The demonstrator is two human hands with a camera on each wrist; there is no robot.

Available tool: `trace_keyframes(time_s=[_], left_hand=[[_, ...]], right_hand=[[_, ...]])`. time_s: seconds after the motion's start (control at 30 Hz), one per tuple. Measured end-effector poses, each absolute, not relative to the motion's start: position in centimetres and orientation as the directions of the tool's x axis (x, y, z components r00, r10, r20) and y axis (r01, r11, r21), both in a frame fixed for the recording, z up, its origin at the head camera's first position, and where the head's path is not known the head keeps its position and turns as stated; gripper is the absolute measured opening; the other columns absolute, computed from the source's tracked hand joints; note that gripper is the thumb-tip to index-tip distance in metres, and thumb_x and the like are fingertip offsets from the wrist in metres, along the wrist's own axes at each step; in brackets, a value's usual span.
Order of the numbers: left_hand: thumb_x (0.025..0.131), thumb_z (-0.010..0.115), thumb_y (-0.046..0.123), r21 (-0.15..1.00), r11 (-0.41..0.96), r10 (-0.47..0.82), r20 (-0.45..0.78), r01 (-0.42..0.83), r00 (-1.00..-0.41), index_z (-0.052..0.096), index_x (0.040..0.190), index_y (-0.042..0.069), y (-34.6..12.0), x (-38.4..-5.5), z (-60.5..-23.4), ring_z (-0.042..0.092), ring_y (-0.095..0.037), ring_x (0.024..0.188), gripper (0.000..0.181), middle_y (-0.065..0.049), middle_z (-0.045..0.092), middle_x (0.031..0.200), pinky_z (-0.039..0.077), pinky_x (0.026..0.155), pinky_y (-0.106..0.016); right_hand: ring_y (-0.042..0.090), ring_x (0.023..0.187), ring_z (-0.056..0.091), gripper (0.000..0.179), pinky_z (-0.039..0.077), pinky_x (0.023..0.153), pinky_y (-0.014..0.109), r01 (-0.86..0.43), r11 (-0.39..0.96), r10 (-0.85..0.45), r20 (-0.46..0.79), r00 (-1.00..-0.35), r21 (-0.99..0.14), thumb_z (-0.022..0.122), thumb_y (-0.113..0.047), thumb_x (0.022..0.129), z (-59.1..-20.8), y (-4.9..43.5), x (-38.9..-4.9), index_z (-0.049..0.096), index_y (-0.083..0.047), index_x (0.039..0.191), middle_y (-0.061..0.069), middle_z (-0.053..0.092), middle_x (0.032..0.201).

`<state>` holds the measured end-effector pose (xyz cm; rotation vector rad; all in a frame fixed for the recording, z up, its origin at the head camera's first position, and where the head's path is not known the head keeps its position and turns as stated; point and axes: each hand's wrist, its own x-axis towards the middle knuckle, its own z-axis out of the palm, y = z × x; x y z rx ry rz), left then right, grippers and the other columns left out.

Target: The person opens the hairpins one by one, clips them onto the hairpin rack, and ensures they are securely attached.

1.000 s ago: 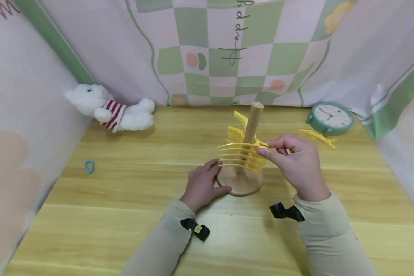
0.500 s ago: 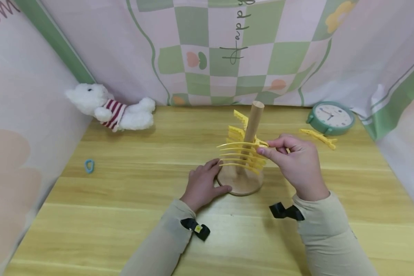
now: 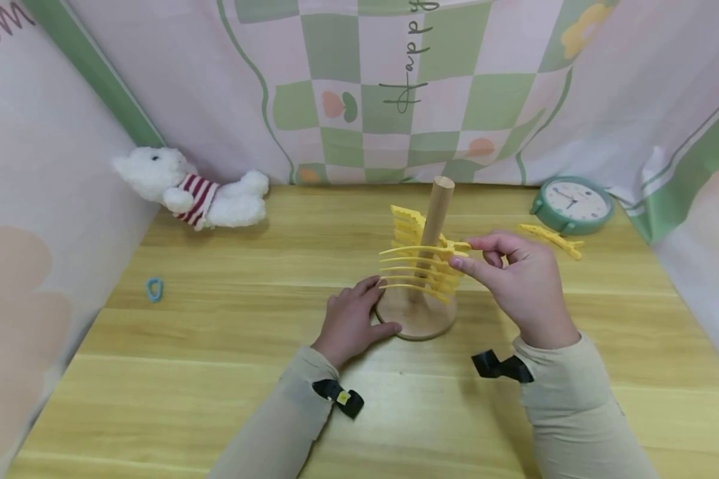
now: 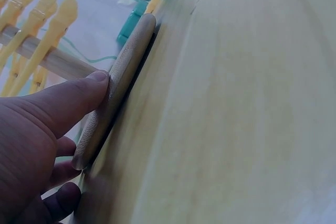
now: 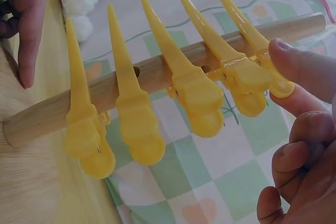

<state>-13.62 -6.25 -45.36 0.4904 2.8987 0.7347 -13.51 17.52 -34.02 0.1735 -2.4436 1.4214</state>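
Note:
A wooden stand (image 3: pixel 416 322) has a round base and an upright post (image 3: pixel 440 206). Several yellow hair clips (image 3: pixel 425 269) are clipped across the post in a column, toothed halves behind it and smooth prongs in front. My right hand (image 3: pixel 521 283) is at the tail end of the topmost hair clip (image 5: pixel 252 40), with thumb (image 5: pixel 304 69) on one side and index finger on the other. My left hand (image 3: pixel 350 319) grips the edge of the round base, its thumb (image 4: pixel 79 98) on top and its other fingers round the rim.
One loose yellow hair clip (image 3: pixel 551 241) lies on the table by a green clock (image 3: pixel 574 203) at the back right. A white plush toy (image 3: pixel 198 189) lies back left. A small blue ring-like piece (image 3: pixel 154 289) sits at the left. A patterned curtain (image 3: pixel 389 86) hangs behind.
The topmost clip's toothed half has swung down into line with those below, so the clip has closed across the post. My right hand has shifted slightly right; the left stays put.

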Motion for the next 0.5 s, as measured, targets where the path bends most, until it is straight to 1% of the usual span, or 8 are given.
trace_keyframes(time_s=[0.17, 0.5], left_hand=[[0.087, 0.070, 0.059, 0.482, 0.832, 0.333, -0.037, 0.275, -0.942, 0.046, 0.152, 0.018, -6.25, -13.60, -45.34, 0.050, -0.029, 0.127, 0.080, -0.001, 0.036, 0.160, 0.034, 0.101, -0.049], [0.087, 0.069, 0.059, 0.476, 0.833, 0.337, -0.034, 0.281, -0.941, 0.046, 0.152, 0.018, -6.28, -13.58, -45.34, 0.051, -0.028, 0.125, 0.080, -0.001, 0.036, 0.160, 0.034, 0.099, -0.048]], right_hand=[[0.014, 0.063, 0.040, 0.026, 0.033, 0.048, 0.023, -0.247, 0.504, 0.042, 0.310, -0.950, -0.828, 0.088, -0.021, 0.079, -34.05, 17.64, -13.50, 0.078, -0.006, 0.098, -0.001, 0.042, 0.066], [0.017, 0.070, 0.042, 0.028, 0.034, 0.051, 0.024, -0.222, 0.508, 0.039, 0.280, -0.959, -0.832, 0.086, -0.027, 0.081, -33.98, 17.98, -13.39, 0.077, -0.007, 0.098, 0.000, 0.043, 0.069]])
